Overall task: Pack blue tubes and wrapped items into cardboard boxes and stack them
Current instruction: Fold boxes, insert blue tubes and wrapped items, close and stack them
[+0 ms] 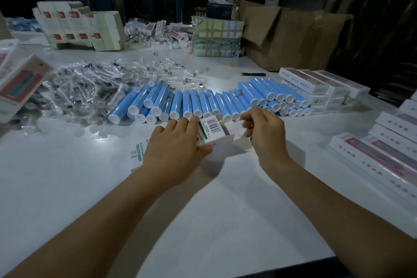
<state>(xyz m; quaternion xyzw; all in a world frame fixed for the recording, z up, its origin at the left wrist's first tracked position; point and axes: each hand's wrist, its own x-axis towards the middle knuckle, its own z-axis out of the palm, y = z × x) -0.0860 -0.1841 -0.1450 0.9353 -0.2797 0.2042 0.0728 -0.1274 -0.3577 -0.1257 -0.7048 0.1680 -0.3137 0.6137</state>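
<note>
My left hand (174, 144) grips a small white cardboard box (212, 130) with a barcode on its end, held just above the white table (203, 198). My right hand (262, 130) pinches the box's open end flap between thumb and fingers. Behind my hands, a long row of blue tubes (203, 102) with white caps lies across the table. To the left of the tubes spreads a pile of clear-wrapped items (90, 88). Most of the box's body is hidden under my left hand.
Stacks of filled white boxes stand at the right (316, 88) and near right (383, 149). More boxes (18, 83) sit at the far left. Flat printed carton blanks (79, 27), a bundled pack (216, 36) and a large brown carton (291, 36) line the back.
</note>
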